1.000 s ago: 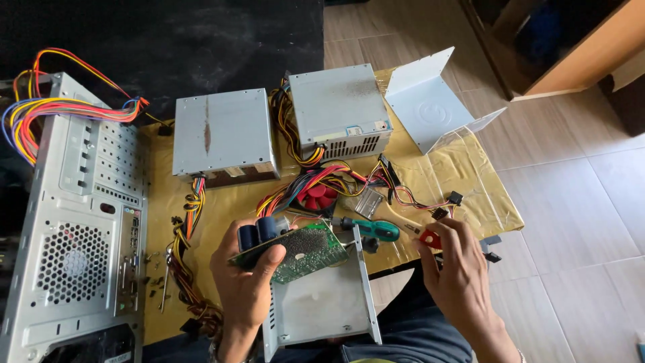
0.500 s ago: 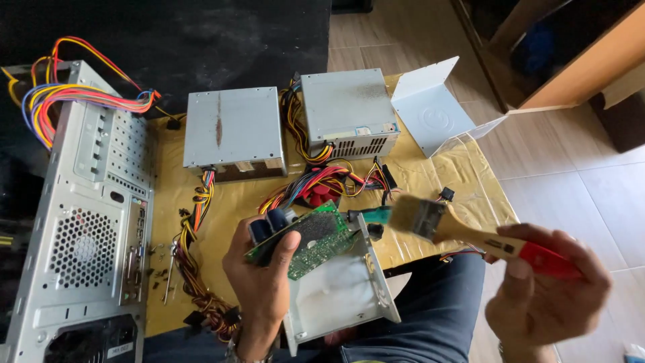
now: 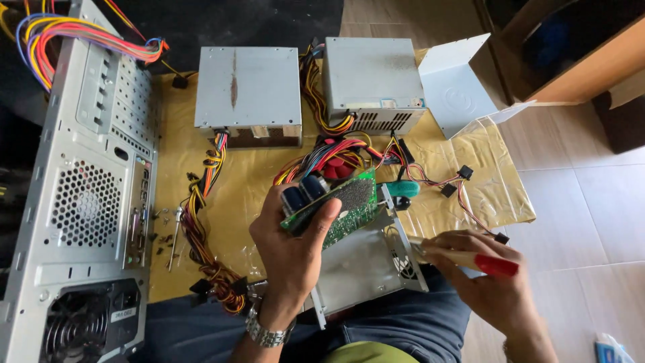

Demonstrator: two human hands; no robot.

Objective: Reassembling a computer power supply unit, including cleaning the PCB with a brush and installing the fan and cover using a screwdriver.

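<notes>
My left hand (image 3: 289, 259) grips a green circuit board (image 3: 348, 205) with dark capacitors and tilts it above an open grey metal power supply case (image 3: 363, 269) resting on my lap. My right hand (image 3: 487, 292) holds a paintbrush (image 3: 470, 261) with a wooden handle and a red end. Its head points left, against the right edge of the case, just below the board. Coloured wires (image 3: 322, 158) run from the board toward a red fan (image 3: 339, 168).
A grey computer tower (image 3: 80, 202) lies at the left with coloured cables. Two closed power supply units (image 3: 248, 87) (image 3: 373, 77) and a bent metal cover (image 3: 457, 84) sit on the yellow-brown sheet (image 3: 470, 168). A green-handled screwdriver (image 3: 403, 189) lies behind the board. Small screws (image 3: 164, 232) lie beside the tower.
My right hand picked the brush up off the sheet, raised it, then lowered its head to the case edge. My left hand kept hold of the circuit board.
</notes>
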